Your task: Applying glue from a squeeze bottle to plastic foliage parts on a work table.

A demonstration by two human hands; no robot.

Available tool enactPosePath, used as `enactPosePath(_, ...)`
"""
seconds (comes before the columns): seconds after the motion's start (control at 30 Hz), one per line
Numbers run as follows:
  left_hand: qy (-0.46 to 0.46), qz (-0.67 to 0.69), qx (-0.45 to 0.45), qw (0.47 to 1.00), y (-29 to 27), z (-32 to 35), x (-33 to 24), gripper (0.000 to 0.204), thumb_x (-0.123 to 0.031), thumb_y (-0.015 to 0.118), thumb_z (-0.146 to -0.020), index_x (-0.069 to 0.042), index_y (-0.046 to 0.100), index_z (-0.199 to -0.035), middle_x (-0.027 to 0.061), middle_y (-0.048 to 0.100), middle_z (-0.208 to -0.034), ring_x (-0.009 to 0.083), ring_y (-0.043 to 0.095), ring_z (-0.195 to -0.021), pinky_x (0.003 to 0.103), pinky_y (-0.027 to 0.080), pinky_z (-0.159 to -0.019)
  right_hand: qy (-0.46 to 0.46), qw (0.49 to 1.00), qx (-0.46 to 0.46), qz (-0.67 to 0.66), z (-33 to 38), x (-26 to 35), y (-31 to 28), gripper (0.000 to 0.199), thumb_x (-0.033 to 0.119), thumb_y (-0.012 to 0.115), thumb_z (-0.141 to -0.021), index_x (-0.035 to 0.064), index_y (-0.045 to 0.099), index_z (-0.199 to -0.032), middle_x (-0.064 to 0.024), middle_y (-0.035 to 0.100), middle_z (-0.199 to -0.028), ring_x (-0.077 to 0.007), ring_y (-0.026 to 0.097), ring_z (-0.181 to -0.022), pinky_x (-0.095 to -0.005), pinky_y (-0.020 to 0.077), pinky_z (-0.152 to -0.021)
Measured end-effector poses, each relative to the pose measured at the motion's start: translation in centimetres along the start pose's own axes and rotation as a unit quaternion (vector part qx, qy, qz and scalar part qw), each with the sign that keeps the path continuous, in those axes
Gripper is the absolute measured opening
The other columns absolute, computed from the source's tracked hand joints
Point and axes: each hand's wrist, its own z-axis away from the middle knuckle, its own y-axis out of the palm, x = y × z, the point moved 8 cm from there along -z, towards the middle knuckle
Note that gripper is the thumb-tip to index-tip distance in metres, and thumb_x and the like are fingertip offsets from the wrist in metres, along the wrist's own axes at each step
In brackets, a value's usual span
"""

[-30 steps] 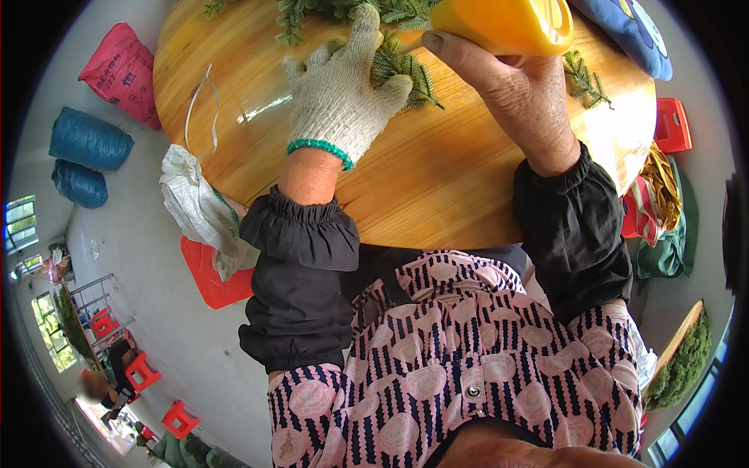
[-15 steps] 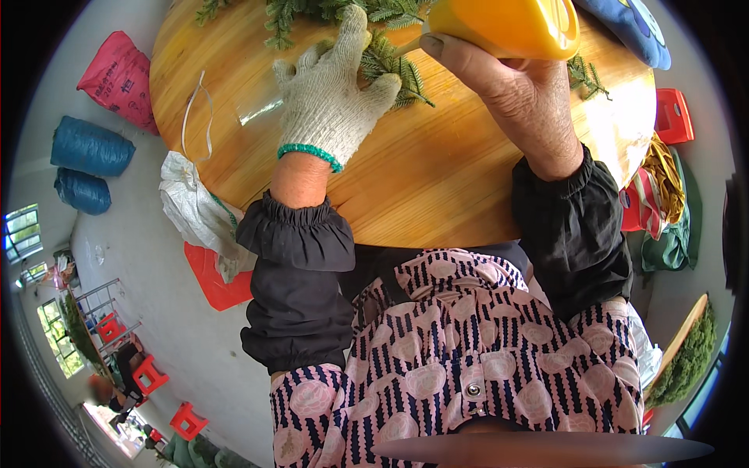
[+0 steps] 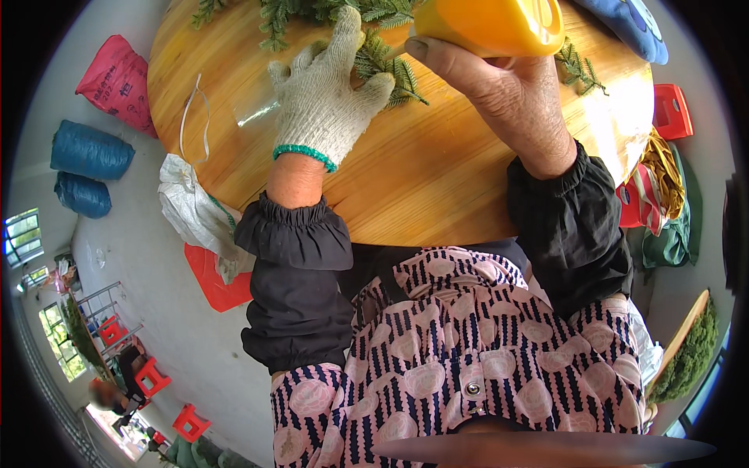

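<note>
Unmoved, left hand (image 3: 328, 101) presses sprigs (image 3: 386, 66) mid-table (image 3: 437, 195).

Your right hand (image 3: 515, 93) grips a yellow container (image 3: 491, 23) whose top runs off the upper edge. Your gloved left hand (image 3: 328, 97) covers part of the green sprigs (image 3: 390, 66); a blurred strip (image 3: 538, 451) crosses the bottom.

Bare wood on the round table (image 3: 437, 187) lies open between the forearms. Green sprigs (image 3: 382, 58) crowd the far side, and a white strap (image 3: 191, 109) curls along the left edge.
</note>
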Motion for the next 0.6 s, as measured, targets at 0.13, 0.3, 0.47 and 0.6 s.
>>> enactPosePath(0.13,0.107,-0.069,-0.098,0.987,1.7,-0.1,2.1,0.089,-0.042,0.074,-0.086,-0.018,0.032,-0.161,0.0030,0.069,-0.111,0.0276,0.062,-0.110,0.053,0.039,-0.097,0.023,0.999,0.002,-0.047,0.0,-0.2,0.1,0.058,0.000,0.072,-0.092,0.0036,0.048,-0.145,-0.0095,0.063,-0.133,-0.0211,0.063,-0.119,-0.0364,0.0539,-0.102)
enactPosePath(0.3,0.119,-0.084,-0.112,0.983,1.8,-0.1,2.1,0.088,-0.041,0.074,-0.087,-0.020,0.032,-0.161,0.0021,0.069,-0.112,0.0270,0.062,-0.110,0.055,0.039,-0.097,-0.037,0.998,0.036,0.045,0.6,0.5,0.1,0.050,0.005,0.060,-0.102,0.0045,0.044,-0.149,-0.0097,0.059,-0.141,-0.0237,0.059,-0.128,-0.0377,0.0483,-0.110)
enactPosePath(0.47,0.089,-0.044,-0.061,0.993,1.6,0.0,2.1,0.085,-0.040,0.074,-0.088,-0.023,0.032,-0.161,0.0015,0.068,-0.107,0.0266,0.062,-0.109,0.057,0.038,-0.101,0.027,0.999,0.018,0.012,0.6,0.1,-0.1,0.052,0.009,0.062,-0.101,0.0053,0.044,-0.150,-0.0100,0.057,-0.144,-0.0236,0.056,-0.131,-0.0371,0.0465,-0.111)
enactPosePath(0.6,0.082,-0.070,-0.047,0.993,2.1,-0.2,2.2,0.084,-0.041,0.073,-0.090,-0.023,0.032,-0.161,0.0029,0.069,-0.116,0.0280,0.061,-0.113,0.057,0.037,-0.103,-0.010,1.000,0.016,-0.023,0.4,-0.6,-0.8,0.055,0.006,0.066,-0.099,0.0054,0.045,-0.149,-0.0100,0.057,-0.143,-0.0238,0.057,-0.130,-0.0366,0.0473,-0.110)
